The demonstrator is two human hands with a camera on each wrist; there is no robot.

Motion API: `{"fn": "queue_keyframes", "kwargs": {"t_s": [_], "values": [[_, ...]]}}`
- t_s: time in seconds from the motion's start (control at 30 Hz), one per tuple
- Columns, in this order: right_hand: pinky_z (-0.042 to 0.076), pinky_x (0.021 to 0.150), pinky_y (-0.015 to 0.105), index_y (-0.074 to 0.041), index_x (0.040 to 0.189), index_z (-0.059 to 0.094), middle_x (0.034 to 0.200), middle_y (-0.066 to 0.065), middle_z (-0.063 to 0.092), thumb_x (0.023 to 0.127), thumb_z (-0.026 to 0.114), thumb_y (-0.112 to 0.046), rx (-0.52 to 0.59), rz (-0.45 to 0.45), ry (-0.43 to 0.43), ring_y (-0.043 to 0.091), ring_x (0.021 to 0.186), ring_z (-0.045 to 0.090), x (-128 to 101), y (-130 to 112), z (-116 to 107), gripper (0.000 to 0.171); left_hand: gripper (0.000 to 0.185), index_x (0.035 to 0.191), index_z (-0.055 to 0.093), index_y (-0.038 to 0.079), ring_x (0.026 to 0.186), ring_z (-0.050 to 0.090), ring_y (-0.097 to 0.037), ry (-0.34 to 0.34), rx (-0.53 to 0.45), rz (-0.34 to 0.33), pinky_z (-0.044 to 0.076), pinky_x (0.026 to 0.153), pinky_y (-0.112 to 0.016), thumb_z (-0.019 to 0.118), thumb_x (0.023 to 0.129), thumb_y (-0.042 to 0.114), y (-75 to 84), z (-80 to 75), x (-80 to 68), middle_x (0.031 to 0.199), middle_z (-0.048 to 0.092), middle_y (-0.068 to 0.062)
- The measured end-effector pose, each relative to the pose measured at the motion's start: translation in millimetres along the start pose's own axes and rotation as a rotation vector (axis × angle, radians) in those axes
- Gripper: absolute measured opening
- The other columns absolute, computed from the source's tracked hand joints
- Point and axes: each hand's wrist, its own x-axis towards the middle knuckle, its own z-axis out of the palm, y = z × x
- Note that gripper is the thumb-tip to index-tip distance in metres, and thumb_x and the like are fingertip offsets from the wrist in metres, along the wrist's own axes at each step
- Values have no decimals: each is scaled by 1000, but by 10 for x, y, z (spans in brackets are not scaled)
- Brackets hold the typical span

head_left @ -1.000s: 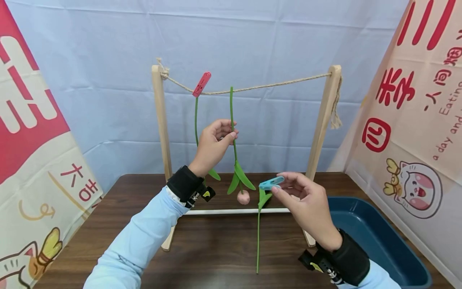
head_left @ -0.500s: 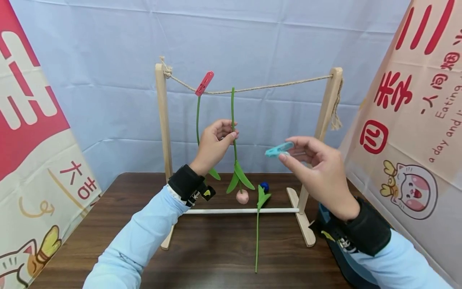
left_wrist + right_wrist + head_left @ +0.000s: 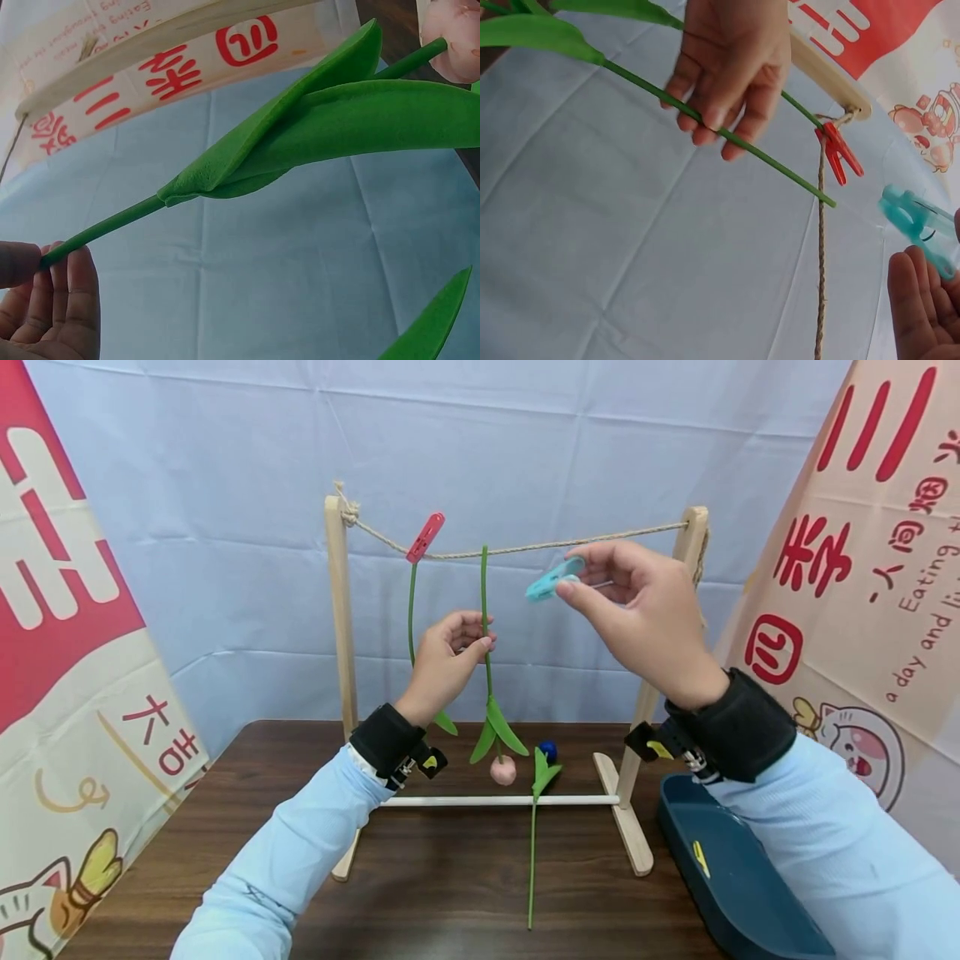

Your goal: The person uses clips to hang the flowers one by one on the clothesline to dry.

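My left hand (image 3: 448,658) pinches the green stem of an upside-down pink artificial tulip (image 3: 503,769); the stem's end reaches the rope (image 3: 525,548). In the left wrist view its green leaves (image 3: 300,131) spread out from the pinched stem. Between thumb and fingers, my right hand (image 3: 637,610) holds a light-blue clothespin (image 3: 553,580), just under the rope and right of the stem. A red clothespin (image 3: 425,537) clips another green stem (image 3: 412,610) to the rope at the left; my left hand hides part of that flower.
The rope hangs between two wooden posts (image 3: 342,627) joined low down by a white bar (image 3: 465,802). A blue artificial flower (image 3: 548,752) lies on the dark wooden table (image 3: 450,877) across the bar. A dark blue tray (image 3: 750,885) at the right holds a yellow clothespin (image 3: 701,859).
My right hand has risen from near the blue flower up to the rope, carrying the light-blue clothespin. The left hand and pink tulip have stayed nearly still.
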Motion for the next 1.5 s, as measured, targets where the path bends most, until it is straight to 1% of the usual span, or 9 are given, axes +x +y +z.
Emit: {"fn": "queue_keyframes", "kwargs": {"t_s": [0.2, 0.43, 0.67, 0.77, 0.9, 1.03, 1.13, 1.3, 1.5], "values": [[50, 72, 17, 4, 105, 70, 87, 8, 69, 90, 70, -7, -17, 3, -1, 5, 75, 62, 243, 3, 35, 18, 23, 119, 60, -4, 93, 64, -29, 0, 6, 2, 53, 77, -33, 57, 97, -2, 20, 3, 2, 99, 65, -16], [48, 71, 16, 2, 105, 71, 88, 11, 69, 91, 70, -10, -47, 25, 10, 4, 73, 60, 458, 19, 90, 19, 23, 119, 60, -4, 91, 64, -26, -5, 18, 14, 53, 77, -33, 58, 96, -3, 11, 7, 7, 99, 65, -16], [43, 63, 18, 2, 100, 72, 84, 11, 68, 91, 70, -12, -91, 59, -12, 14, 69, 61, 637, 76, 152, 17, 22, 118, 61, -4, 89, 65, -23, 0, 24, 23, 54, 77, -33, 58, 96, -2, 15, 23, 18, 98, 66, -15], [42, 61, 20, 1, 97, 73, 81, 10, 69, 92, 69, -12, -98, 81, -34, 18, 69, 61, 708, 87, 170, 15, 22, 118, 61, -4, 91, 65, -27, -1, 22, 22, 54, 77, -34, 58, 96, -2, 11, 30, 19, 98, 66, -15], [44, 63, 22, 1, 96, 73, 79, 8, 69, 92, 69, -11, -71, 136, -70, 18, 70, 62, 772, 98, 201, 13, 23, 118, 61, -4, 92, 64, -30, -2, 18, 18, 54, 77, -34, 58, 96, -3, 5, 31, 16, 98, 65, -15], [47, 68, 23, 2, 97, 73, 78, 8, 67, 92, 69, -10, -40, 193, -105, 17, 71, 62, 808, 109, 221, 13, 23, 118, 61, -4, 91, 64, -27, 0, 17, 10, 53, 76, -33, 57, 96, -3, 14, 31, 17, 99, 65, -16], [48, 68, 23, 2, 96, 73, 77, 9, 67, 92, 69, -9, -30, 215, -120, 17, 71, 62, 829, 112, 239, 12, 22, 118, 61, -4, 93, 64, -31, 0, 13, 4, 53, 76, -33, 57, 96, -3, 9, 31, 17, 100, 64, -21], [51, 69, 22, 2, 96, 73, 77, 10, 67, 92, 69, -9, -23, 236, -135, 17, 70, 64, 864, 129, 279, 12, 22, 119, 60, -4, 96, 62, -39, 1, 10, -2, 53, 77, -34, 56, 97, -3, 8, 32, 16, 102, 63, -24], [50, 67, 23, 1, 96, 73, 77, 10, 68, 92, 69, -10, -19, 271, -156, 18, 71, 64, 882, 166, 316, 13, 22, 119, 60, -4, 93, 64, -28, 6, 22, -1, 53, 77, -33, 56, 97, -3, 7, 30, 19, 102, 64, -22]]}}
